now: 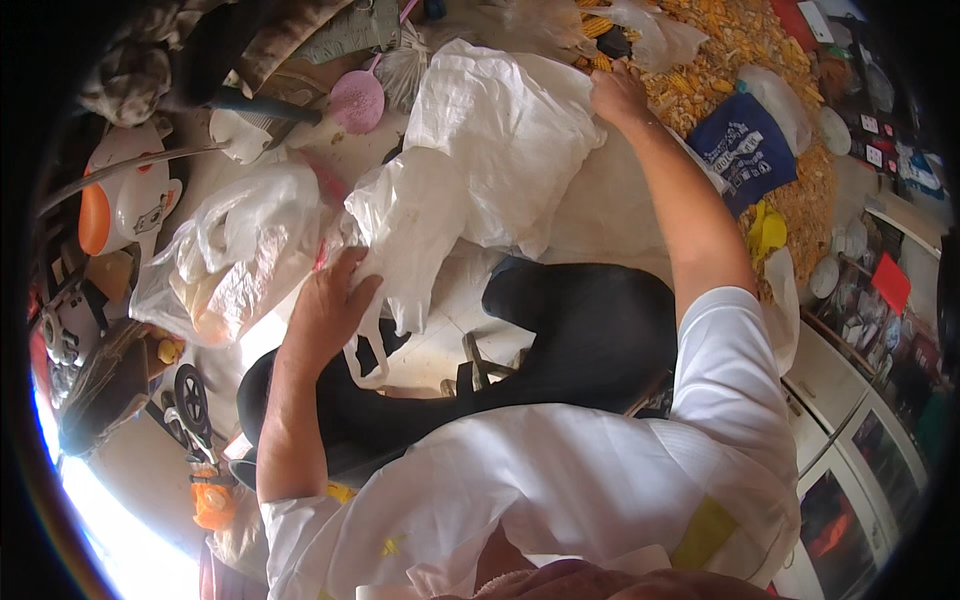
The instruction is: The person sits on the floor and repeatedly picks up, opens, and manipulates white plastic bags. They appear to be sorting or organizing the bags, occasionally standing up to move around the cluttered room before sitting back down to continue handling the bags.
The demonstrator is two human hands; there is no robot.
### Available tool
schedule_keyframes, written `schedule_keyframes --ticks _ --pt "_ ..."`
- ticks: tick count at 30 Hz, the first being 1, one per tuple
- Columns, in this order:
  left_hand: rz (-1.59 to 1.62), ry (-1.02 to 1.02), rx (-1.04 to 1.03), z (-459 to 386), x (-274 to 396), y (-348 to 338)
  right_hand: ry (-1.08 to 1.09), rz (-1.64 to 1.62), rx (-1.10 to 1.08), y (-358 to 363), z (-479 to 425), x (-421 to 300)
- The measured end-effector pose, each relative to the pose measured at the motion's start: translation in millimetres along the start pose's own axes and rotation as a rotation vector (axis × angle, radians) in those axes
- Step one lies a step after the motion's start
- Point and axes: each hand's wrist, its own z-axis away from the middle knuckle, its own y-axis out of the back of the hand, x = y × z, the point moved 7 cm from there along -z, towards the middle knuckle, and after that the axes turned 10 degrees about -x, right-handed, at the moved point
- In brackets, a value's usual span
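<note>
My right hand is stretched out at the top, its fingers curled at the rim of a white woven sack; the rim runs tight to it. A pile of corn cobs and loose kernels lies just beyond that hand. My left hand is at a white plastic carrier bag, thumb apart from the fingers. Its fingertips touch the bag's edge, and whether they pinch it is hidden. A clear plastic bag with pale contents lies left of this hand. The carrier bag's loops hang between my knees.
A pink plastic strainer lies beyond the bags. A white and orange appliance and a small wheel stand at left. A blue printed bag lies on the corn at right, near a yellow bag. White cabinets line the right side.
</note>
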Motion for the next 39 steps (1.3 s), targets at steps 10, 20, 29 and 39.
schedule_keyframes --ticks 10,20,29,39 --pt "0.158 0.070 -0.205 -33.6 31.6 7.7 0.130 0.252 0.374 -21.0 -112.1 -24.2" --pt "0.143 0.042 -0.054 -30.8 39.2 11.6 0.214 -1.482 0.431 64.5 -101.3 95.3" --pt "0.126 -0.240 0.150 13.0 44.5 12.1 0.113 -1.934 -0.151 73.6 98.0 -10.1" --pt "0.640 -0.221 0.273 38.4 1.3 0.2 0.671 -1.381 -0.425 83.4 297.6 -200.3"
